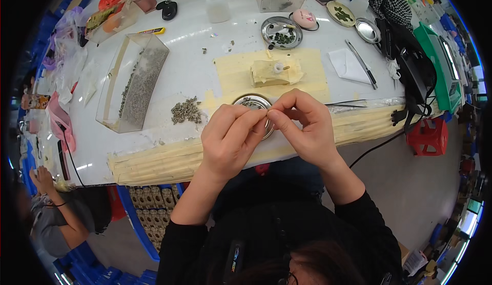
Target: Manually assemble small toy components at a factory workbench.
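Black lettered strip [235,257]; fingers [254,116] together

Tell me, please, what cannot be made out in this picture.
Head view:
What, if anything, the left hand and right hand hold: too small, covered by fingertips.
Part of the round metal dish: behind the hands.
Blue crate's right side: behind the left forearm.
Co-worker's far side: lost in the dark left rim.

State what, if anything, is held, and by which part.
Cannot be told: the left hand and right hand meet at the fingertips; anything between is too small to see.
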`<state>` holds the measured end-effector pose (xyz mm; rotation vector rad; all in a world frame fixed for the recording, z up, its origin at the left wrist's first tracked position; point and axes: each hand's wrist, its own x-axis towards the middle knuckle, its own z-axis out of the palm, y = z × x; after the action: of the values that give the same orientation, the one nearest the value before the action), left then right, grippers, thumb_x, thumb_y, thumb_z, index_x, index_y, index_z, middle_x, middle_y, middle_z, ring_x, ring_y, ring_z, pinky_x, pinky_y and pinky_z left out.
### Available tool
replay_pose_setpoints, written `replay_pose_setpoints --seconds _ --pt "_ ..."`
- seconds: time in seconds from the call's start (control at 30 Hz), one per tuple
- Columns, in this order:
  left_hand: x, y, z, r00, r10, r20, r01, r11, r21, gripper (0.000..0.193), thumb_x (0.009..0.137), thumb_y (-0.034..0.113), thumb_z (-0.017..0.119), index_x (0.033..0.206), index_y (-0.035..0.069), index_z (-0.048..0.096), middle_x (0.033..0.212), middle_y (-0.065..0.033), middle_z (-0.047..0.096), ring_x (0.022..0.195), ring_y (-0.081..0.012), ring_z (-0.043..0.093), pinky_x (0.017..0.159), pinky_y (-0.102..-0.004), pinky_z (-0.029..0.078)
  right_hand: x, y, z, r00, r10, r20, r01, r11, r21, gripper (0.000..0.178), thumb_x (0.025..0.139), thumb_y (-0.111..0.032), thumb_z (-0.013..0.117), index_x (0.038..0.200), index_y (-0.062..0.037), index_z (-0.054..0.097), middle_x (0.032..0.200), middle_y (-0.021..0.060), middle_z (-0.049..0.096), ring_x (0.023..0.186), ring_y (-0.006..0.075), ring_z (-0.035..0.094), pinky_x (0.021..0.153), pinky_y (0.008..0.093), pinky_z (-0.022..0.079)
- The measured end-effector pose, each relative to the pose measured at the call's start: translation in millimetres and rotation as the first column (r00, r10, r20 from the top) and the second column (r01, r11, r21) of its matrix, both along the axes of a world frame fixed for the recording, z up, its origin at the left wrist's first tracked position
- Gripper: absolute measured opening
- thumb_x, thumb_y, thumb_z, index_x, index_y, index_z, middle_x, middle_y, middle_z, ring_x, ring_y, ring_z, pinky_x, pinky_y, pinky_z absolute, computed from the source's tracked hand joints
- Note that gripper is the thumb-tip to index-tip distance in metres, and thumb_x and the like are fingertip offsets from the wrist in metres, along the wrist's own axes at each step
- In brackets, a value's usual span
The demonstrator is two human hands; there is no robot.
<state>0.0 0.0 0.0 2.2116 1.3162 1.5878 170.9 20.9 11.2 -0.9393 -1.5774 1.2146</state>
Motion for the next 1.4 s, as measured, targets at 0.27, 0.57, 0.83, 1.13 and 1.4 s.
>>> replay_pose_setpoints --seconds 0.27,0.57,0.83,1.13,1.4 --pt "4 -1 -2 0.996 0.057 -0.064 -0.056 0.998 0.021 0.022 0.07 -0.002 0.076 0.091 0.0 0.069 0.081 -0.0072 0.061 0.069 -0.0224 0.06 0.057 -0.0318 0.048 -13 -7 0 0.857 -0.409 0.312 0.061 0.683 0.727 0.014 0.076 0.0 0.071 0.088 -0.0033 0.065 0.083 0.0079 0.062 0.072 0.0243 0.062 0.06 0.0317 0.052" --pt "5 0 -3 0.998 0.057 -0.035 -0.056 0.997 0.055 0.021 0.07 -0.002 0.077 0.09 0.001 0.069 0.079 -0.0065 0.06 0.067 -0.0213 0.059 0.056 -0.0309 0.048 -6 -6 2 0.959 -0.184 0.216 0.102 0.934 0.342 0.007 0.084 0.0 0.068 0.089 0.0014 0.064 0.081 0.0091 0.064 0.066 0.015 0.064 0.06 0.0262 0.052" --pt "1 -4 4 0.986 -0.037 0.161 0.057 0.991 -0.119 0.02 0.072 -0.005 0.077 0.089 0.002 0.071 0.078 -0.0063 0.062 0.065 -0.0162 0.06 0.056 -0.0266 0.048 -1 -7 3 0.967 0.043 -0.252 -0.124 0.941 -0.316 0.013 0.096 -0.01 0.061 0.095 0.0031 0.06 0.085 0.0039 0.064 0.075 0.008 0.063 0.068 0.0223 0.053" --pt "0 -5 8 0.976 -0.076 0.205 0.105 0.986 -0.133 0.019 0.073 -0.006 0.076 0.09 0.001 0.071 0.079 -0.0064 0.063 0.066 -0.0153 0.061 0.058 -0.0255 0.049 0 -4 7 0.942 0.068 -0.328 -0.213 0.877 -0.431 0.014 0.098 -0.012 0.057 0.099 0.0009 0.059 0.084 0.005 0.064 0.075 0.0096 0.063 0.069 0.0239 0.054" --pt "1 -4 6 0.982 -0.054 0.182 0.076 0.99 -0.118 0.017 0.074 -0.005 0.076 0.089 0.001 0.071 0.079 -0.0063 0.063 0.065 -0.0142 0.061 0.056 -0.0251 0.05 0 -4 2 0.946 0.054 -0.321 -0.181 0.906 -0.382 0.014 0.095 -0.011 0.063 0.098 0.0017 0.061 0.087 0.0031 0.064 0.075 0.0076 0.063 0.07 0.0225 0.053"
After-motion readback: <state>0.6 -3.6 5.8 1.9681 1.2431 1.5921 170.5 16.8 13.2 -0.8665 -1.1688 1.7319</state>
